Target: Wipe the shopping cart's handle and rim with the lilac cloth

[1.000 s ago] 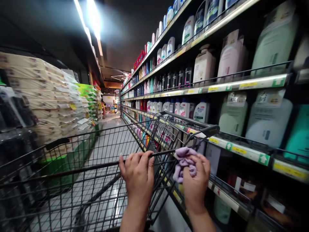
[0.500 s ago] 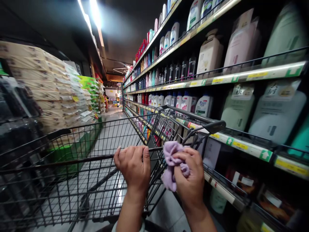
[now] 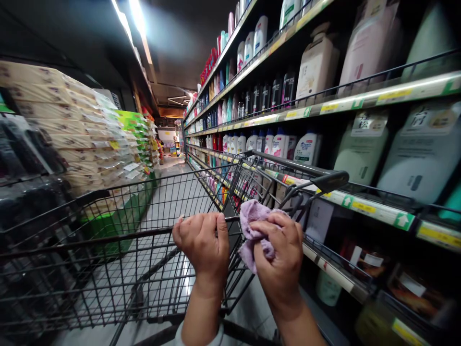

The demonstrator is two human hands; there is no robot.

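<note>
My left hand [image 3: 202, 244] is closed over the top wire rim of a black wire shopping cart [image 3: 118, 240] at its near edge. My right hand [image 3: 280, 255] is closed on a crumpled lilac cloth [image 3: 253, 229] and presses it against the same rim, just right of the left hand. The cart's basket holds nothing that I can see. Its folding child-seat frame and dark handle [image 3: 326, 181] stick out to the right, close to the shelves.
Tall shelves [image 3: 363, 103] of bottles and refill pouches run along the right, with yellow and green price tags. Stacked paper packs [image 3: 65, 134] line the left. A narrow tiled aisle [image 3: 169, 192] runs ahead between them.
The right hand with the cloth has slid left along the rim, closer to the left hand. The view has shifted slightly; the left hand keeps its grip.
</note>
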